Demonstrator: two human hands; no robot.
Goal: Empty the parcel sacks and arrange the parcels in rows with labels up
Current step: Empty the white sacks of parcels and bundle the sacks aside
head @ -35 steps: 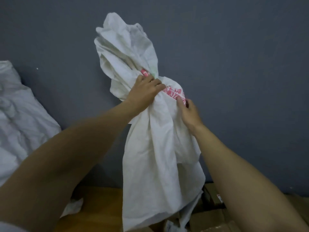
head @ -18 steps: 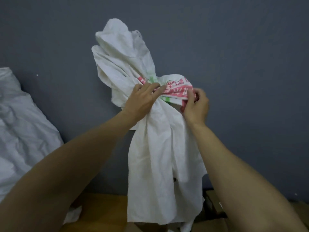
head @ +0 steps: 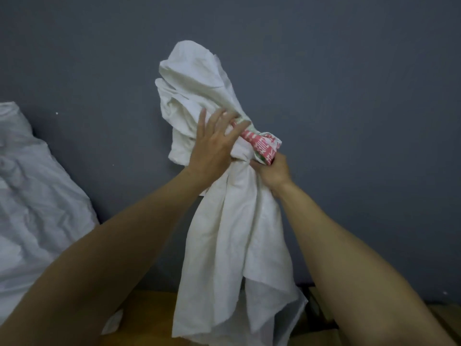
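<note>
The left grip (head: 214, 148) has opened: its fingers, curled a moment ago, now press flat on the bunched neck of the limp white sack (head: 237, 233), held up before the grey wall (head: 349, 96). The right grip (head: 273, 171) clamps its red-printed fold (head: 264, 146). The sack seems emptied and is being bundled.

Storeroom or sorting corner: bare grey wall (head: 349, 96), crumpled white sacks (head: 237, 233), cardboard boxes (head: 449, 319) below.

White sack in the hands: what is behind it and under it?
Behind the white sack is a grey wall. Under its hem, brown parcels partly show; the rest is covered.
</note>
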